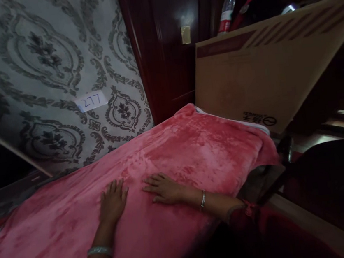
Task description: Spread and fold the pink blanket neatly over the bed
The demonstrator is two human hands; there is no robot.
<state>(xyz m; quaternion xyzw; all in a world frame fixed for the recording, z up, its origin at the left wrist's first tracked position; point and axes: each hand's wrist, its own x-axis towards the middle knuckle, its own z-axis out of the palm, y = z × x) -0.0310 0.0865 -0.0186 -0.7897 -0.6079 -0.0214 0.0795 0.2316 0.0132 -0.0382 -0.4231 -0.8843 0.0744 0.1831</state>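
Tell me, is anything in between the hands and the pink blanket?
Nothing visible is: the left hand and the right hand rest palm-down on the blanket. The cardboard box stands beyond its far end.

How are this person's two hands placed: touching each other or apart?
Apart. The head view plainly shows a strip of pink plush blanket between the left hand and the right hand.

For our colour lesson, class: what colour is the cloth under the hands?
The cloth is mottled pinkish red, best seen in the head view.
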